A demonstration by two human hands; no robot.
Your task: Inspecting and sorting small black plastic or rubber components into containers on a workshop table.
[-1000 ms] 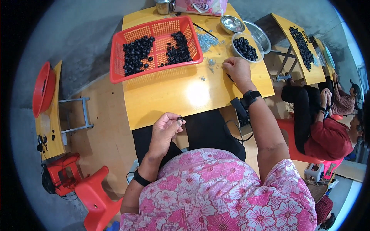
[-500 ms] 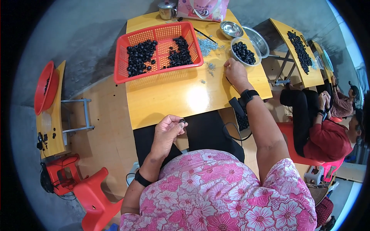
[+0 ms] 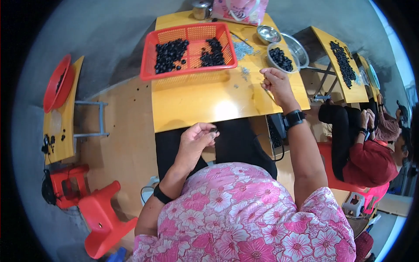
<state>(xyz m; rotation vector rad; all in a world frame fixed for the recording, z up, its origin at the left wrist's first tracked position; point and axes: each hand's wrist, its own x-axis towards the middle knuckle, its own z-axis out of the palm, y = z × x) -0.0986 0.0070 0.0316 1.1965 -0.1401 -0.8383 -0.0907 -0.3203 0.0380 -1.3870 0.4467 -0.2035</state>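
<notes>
The left hand (image 3: 195, 142) pinches a black piece (image 3: 214, 130), probably to leave its end accessible, while the right hand (image 3: 279, 85) curls near the plastic bowl (image 3: 297, 63), its hold impossible to tell.

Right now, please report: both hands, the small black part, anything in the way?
Left hand pinching small black part, over lap. Right hand over yellow table, near clear tub; grip unclear. Table's near edge between hands.

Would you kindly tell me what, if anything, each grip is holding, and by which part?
The left grip pinches a small black piece; exactly where is unclear. Whether the right grip holds anything cannot be told.
</notes>
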